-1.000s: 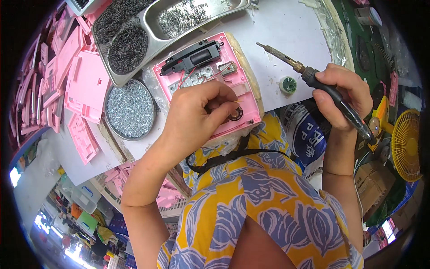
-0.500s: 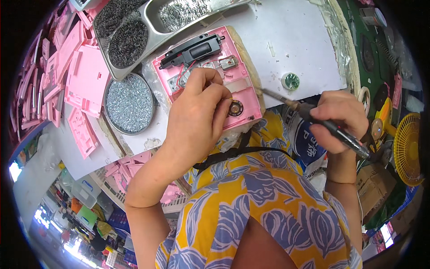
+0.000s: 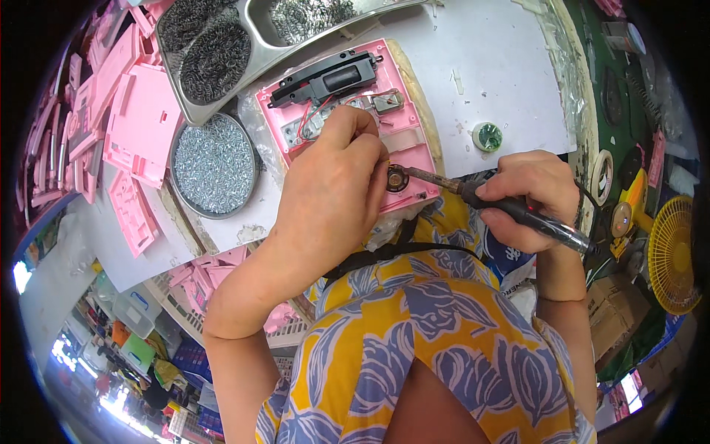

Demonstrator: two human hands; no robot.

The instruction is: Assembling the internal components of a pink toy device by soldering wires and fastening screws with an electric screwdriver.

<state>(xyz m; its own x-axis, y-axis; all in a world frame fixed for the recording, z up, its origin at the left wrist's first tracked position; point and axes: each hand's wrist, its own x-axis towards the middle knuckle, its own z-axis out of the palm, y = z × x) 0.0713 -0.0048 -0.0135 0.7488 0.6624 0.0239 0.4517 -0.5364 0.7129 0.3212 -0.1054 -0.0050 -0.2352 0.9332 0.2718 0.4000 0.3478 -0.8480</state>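
A pink plastic housing point(image 3: 416, 122) lies before me with a black module point(image 3: 325, 78), red wires and a metal-cased part point(image 3: 387, 102) inside. Near its lower right corner sits a small round speaker point(image 3: 397, 178). My left hand point(image 3: 333, 174) rests over the housing's left part, fingers pinched beside the speaker; what they hold is hidden. In my right hand point(image 3: 531, 194) is a black-handled soldering iron point(image 3: 518, 211), gripped like a pen. Its tip reaches the speaker's right edge; whether it touches cannot be made out.
Left of the housing stand a round dish of small screws point(image 3: 214, 166) and a metal tray point(image 3: 255, 44) of springs. Pink plastic parts point(image 3: 144, 122) pile up at far left. A small jar with green contents point(image 3: 487, 137) is at right, a yellow fan point(image 3: 671, 255) farther right.
The soldering iron has moved left, its tip going from right of the housing to the speaker. My left hand stays by the speaker, its fingers still pinched.
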